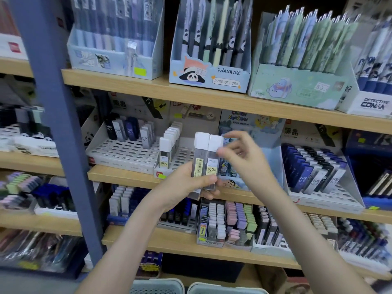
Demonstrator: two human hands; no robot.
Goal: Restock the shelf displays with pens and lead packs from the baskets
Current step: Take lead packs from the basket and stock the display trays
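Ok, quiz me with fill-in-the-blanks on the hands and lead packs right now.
___ white caps top the clear plastic lead packs gripped by the left hand. The right hand pinches one pack at its ___ end. That pack's yellow front label reads ___.
Missing: two; top; 100.

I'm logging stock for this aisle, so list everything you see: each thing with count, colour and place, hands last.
held lead packs: at least two, white caps, clear-grey bodies, before the middle shelf
white-capped packs: one row, white tray, middle shelf
HB packs: several, black, navy, grey, middle shelf, left and right trays
pen boxes: four, pale blue, panda, green, white, top shelf
pastel packs: many, pink, purple, green, lower shelf
baskets: two, pale blue-grey, bottom edge
left hand: grips the held packs low down
right hand: fingers pinch one pack's cap
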